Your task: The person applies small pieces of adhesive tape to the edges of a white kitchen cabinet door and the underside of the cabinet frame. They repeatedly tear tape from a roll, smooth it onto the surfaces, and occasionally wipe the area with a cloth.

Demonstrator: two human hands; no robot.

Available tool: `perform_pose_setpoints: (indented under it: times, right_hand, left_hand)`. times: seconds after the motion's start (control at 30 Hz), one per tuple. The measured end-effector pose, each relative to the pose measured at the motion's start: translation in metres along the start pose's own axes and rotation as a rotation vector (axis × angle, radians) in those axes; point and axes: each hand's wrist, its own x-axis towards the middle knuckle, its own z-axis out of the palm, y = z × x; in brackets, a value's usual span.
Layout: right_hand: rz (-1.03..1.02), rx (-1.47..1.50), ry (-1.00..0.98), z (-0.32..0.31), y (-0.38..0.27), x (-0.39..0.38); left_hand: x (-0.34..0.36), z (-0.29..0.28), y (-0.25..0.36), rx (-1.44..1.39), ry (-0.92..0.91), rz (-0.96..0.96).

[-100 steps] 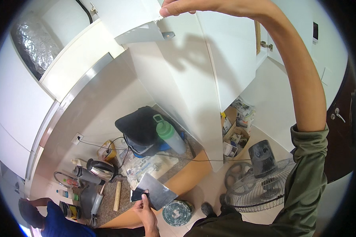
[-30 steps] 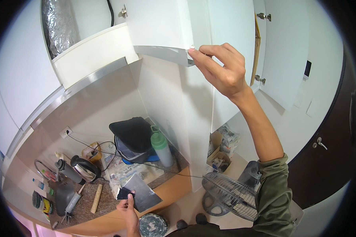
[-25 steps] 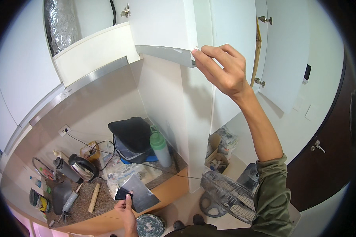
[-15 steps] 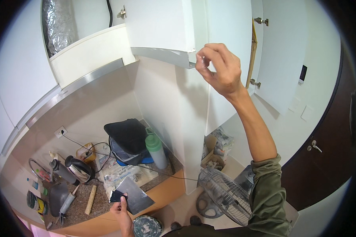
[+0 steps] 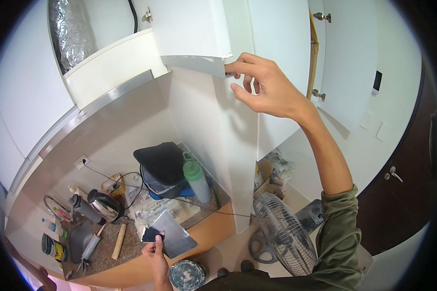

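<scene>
My left hand (image 5: 156,259) is closed round the dark handle of a putty knife (image 5: 175,236) with a broad grey metal blade, low over the counter's front edge. Raised at the upper middle, my right hand (image 5: 267,87) reaches to the lower corner of a white cabinet door (image 5: 192,29). Its fingertips meet the door's grey bottom edge (image 5: 194,64), where white material shows at the corner. The thumb stands apart from the fingers, and nothing shows in that hand.
On the granite counter stand a kettle (image 5: 105,205), a green-lidded bottle (image 5: 196,180), a black bag (image 5: 162,162) and a caulking gun (image 5: 91,247). A fan (image 5: 284,233) and a smeared bucket (image 5: 188,275) are on the floor. Another person's arm (image 5: 31,266) shows at the lower left.
My right hand has opened from a pinch, and its fingers have moved left onto the door's corner. My left hand keeps the putty knife. Another person's arm has appeared at the lower left.
</scene>
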Motion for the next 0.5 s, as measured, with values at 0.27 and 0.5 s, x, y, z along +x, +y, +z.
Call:
perform_pose_setpoints:
  times: [0.27,0.5]
  right_hand:
    - [-0.164,-0.143,0.064,-0.021,-0.015,-0.008]
    - [0.009,-0.034,0.233,-0.021,-0.009,-0.013]
  left_hand:
    - [-0.003,-0.003,-0.002,-0.001,-0.006,-0.043]
    - [-0.001,0.007,-0.006,-0.019,-0.005,-0.027]
